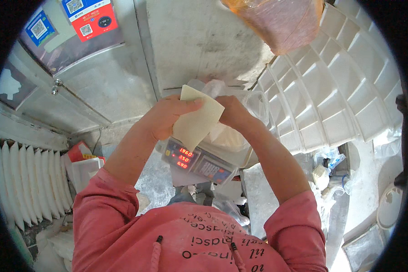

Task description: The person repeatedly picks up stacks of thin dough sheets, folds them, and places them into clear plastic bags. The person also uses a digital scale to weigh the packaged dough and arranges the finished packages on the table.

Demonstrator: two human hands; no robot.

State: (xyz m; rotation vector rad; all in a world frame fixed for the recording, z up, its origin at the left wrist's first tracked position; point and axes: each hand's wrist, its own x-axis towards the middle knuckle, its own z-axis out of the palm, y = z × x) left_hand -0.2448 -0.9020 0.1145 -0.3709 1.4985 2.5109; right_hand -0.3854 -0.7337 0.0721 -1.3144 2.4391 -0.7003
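Observation:
My left hand (171,114) grips a pale yellow, flat, four-sided piece (199,117), possibly dough sheets, with the thumb on its top face. Close to the piece's right edge is my right hand (233,110), its fingers curled and partly hidden. A thin clear plastic bag (216,88) shows just beyond that hand; whether the fingers hold it is unclear. Both hands are above a digital price scale (199,163) with a lit red display and a keypad. On the scale sits a clear plastic tub (248,153), with something pale in plastic inside it.
White compartmented racking (329,85) stands at the right, below an orange plastic bag (278,23). Several white upright panels (30,180) line the left, beside a white plastic container (85,171). A metal door (105,81) is ahead. Plastic bags (326,176) lie on the right.

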